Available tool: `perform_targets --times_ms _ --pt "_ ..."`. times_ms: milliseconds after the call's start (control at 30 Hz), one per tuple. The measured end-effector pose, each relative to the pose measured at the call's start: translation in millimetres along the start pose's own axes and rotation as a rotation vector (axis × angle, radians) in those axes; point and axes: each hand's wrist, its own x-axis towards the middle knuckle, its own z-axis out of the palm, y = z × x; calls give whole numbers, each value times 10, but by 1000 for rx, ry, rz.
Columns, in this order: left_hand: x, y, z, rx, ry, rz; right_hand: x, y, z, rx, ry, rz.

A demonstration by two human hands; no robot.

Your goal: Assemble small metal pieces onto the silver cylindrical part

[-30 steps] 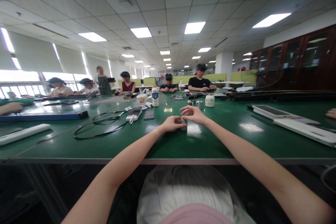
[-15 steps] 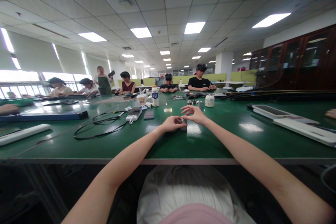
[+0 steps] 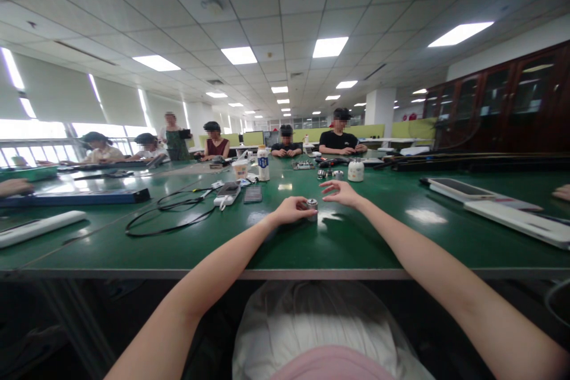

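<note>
A small silver metal cylinder [image 3: 312, 209] stands upright on the green table [image 3: 378, 237], far out in front of me. My left hand [image 3: 291, 210] is curled round its left side and holds it. My right hand [image 3: 342, 193] hovers just to the right of the cylinder and a little behind it, fingers spread, with nothing in it. Both my arms stretch out over the table's near edge.
A black cable loop [image 3: 167, 214], a white handheld device [image 3: 227, 194] and a dark phone [image 3: 253, 193] lie to the left. A white bottle [image 3: 263, 164], a white jar [image 3: 355, 170] and small metal parts [image 3: 330, 174] stand farther back. Flat white devices [image 3: 503, 208] lie right. Several people sit at the far end.
My right hand has lifted off the top of the cylinder and moved right, fingers opening. My left hand has kept its hold on it.
</note>
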Motion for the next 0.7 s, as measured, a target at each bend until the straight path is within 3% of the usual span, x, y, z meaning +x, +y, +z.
perform_targets --times_ms 133,233,400,567,700 --pt "4 -11 -1 0 -3 3 -31 157 -95 -9 -224 215" --pt "5 -10 -1 -2 -9 -3 -38 184 -95 22 -245 246" --pt "11 -12 1 8 -7 -7 -37 109 -52 8 -186 185" --pt "10 -11 3 10 -6 4 -33 -161 55 116 -26 -6" --pt "3 -6 6 19 7 4 -66 -390 176 235 -38 -64"
